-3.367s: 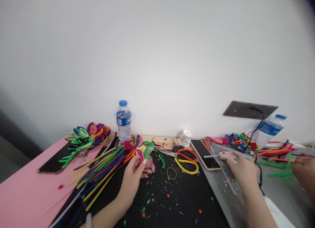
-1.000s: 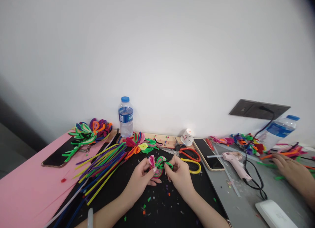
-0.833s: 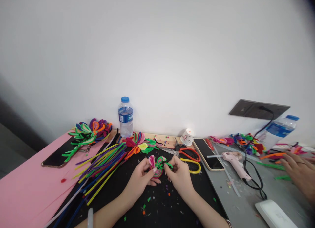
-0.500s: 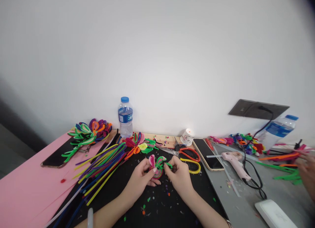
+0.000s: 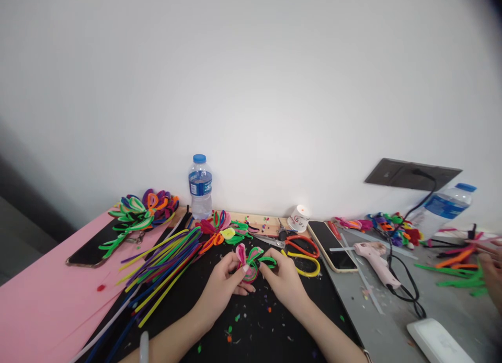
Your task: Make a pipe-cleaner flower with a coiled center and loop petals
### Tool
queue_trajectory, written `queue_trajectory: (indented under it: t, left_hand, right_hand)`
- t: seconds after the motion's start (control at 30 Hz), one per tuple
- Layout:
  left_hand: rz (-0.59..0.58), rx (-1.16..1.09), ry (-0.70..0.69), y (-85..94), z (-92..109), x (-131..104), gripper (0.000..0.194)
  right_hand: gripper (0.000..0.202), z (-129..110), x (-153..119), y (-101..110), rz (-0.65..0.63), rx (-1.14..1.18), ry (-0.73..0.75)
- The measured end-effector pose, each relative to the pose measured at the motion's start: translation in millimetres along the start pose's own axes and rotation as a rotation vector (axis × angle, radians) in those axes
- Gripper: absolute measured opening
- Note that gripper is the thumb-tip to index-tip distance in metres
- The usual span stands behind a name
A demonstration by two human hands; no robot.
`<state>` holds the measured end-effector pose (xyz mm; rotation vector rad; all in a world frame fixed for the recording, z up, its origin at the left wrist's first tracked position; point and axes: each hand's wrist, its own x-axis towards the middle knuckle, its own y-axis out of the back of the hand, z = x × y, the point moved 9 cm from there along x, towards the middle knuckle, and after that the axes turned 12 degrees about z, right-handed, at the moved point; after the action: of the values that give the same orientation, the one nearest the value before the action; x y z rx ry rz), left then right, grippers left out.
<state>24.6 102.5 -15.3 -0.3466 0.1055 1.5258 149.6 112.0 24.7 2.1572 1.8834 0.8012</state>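
Between my hands is a small pipe-cleaner figure with pink and green loops over a coiled round part. My left hand pinches its left side, thumb in front and fingers behind. On the other side my right hand has thumb and fingers closed on the green loop at the figure's right. Just behind lie scissors with orange and yellow handles. To the left, a bundle of loose pipe cleaners in many colours lies slantwise on the black mat.
Pipe-cleaner flowers lie over a dark phone. A water bottle and paper cup stand by the wall. Rightward are another phone, a pink glue gun with its cord, and another person's hand near green strips.
My right hand has shifted slightly, and the green loop at the figure's right now shows more fully above my fingers. At far right, the other person's hand has moved a little.
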Motion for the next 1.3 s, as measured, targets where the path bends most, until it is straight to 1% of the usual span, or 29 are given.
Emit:
queue_trajectory:
  t: [0.13, 0.33, 0.57, 0.7, 0.8, 0.87, 0.93, 1.0, 1.07, 1.17, 1.2, 1.3]
  left_hand:
    - [-0.009, 0.015, -0.005, -0.6, 0.5, -0.2, 0.023]
    - [-0.048, 0.034, -0.020, -2.3, -0.5, 0.5, 0.022]
    - [-0.061, 0.025, -0.039, -3.0, -1.1, 1.6, 0.024]
    - [-0.050, 0.025, -0.027, -3.2, -0.2, 1.3, 0.025]
    - [-0.041, 0.013, -0.010, -2.2, -1.8, 2.4, 0.027]
    - [-0.031, -0.016, 0.000, -0.4, -3.6, 3.9, 0.028]
    - [-0.014, -0.049, 0.011, 2.1, -5.4, 5.4, 0.029]
    - [0.002, -0.074, 0.022, 4.5, -6.5, 6.2, 0.028]
    - [0.007, -0.106, 0.015, 5.9, -5.0, 6.2, 0.026]
    - [0.017, -0.138, 0.011, 7.6, -3.6, 6.2, 0.025]
    - [0.020, -0.142, 0.009, 8.0, -3.6, 6.4, 0.024]
    - [0.022, -0.140, 0.004, 7.7, -4.8, 7.6, 0.024]
  right_hand:
    - [0.013, 0.6, 0.5, 0.2, -0.007, -0.021, 0.002]
    - [0.011, -4.2, 0.4, 1.8, -0.002, -0.058, 0.055]
    - [0.012, -8.9, 0.5, 4.8, 0.014, -0.062, 0.093]
    - [0.010, -3.8, 1.5, 3.6, -0.010, -0.039, 0.035]
    - [0.003, 0.3, 3.5, 3.5, -0.041, 0.007, -0.025]
    - [0.010, 1.9, 5.9, 5.8, -0.072, 0.047, -0.062]
    - [0.017, 2.4, 9.5, 12.9, -0.095, 0.085, -0.091]
    - [0.015, 1.5, 15.1, 29.2, -0.071, 0.097, -0.091]
    - [0.011, 1.5, 21.6, 55.4, 0.006, 0.075, -0.068]
    - [0.018, 12.1, 28.2, 106.3, 0.168, 0.029, -0.066]
    - [0.022, 18.2, 29.1, 122.6, 0.197, 0.013, -0.069]
    - [0.030, 45.9, 28.8, 175.4, 0.313, -0.051, -0.121]
